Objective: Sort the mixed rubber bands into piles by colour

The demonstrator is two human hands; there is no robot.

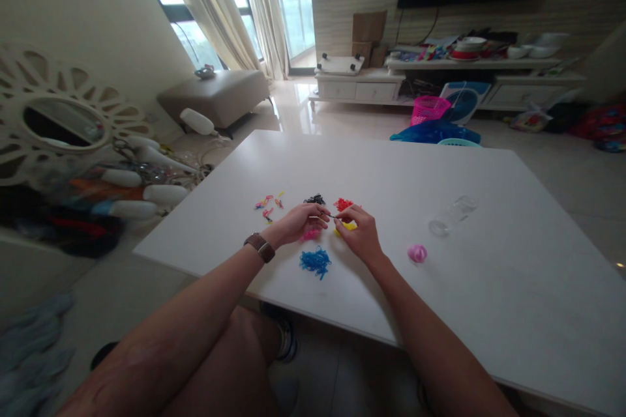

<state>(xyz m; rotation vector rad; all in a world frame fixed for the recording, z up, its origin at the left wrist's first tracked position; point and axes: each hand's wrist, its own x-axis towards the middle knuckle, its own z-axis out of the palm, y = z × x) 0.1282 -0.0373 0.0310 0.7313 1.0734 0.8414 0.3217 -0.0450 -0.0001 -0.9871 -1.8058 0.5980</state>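
My left hand (307,220) and my right hand (360,229) meet above the white table (391,176). Pinched between their fingertips is a small dark rubber band (333,215), stretched from one hand to the other. Beneath and around them lie piles of small rubber bands: a black pile (315,199), a red pile (343,203), a pink pile (310,235) and a yellow pile (345,228), the last two partly hidden by my hands. Nearer to me is a blue pile (315,262). Several small mixed-colour pieces (267,206) are scattered to the left.
On the right side of the table a clear bottle (452,215) lies on its side, with a pink lid (417,253) near it. Beyond the far edge are a blue bag (430,132) and a pink basket (429,108). A clutter of items (132,186) stands left of the table.
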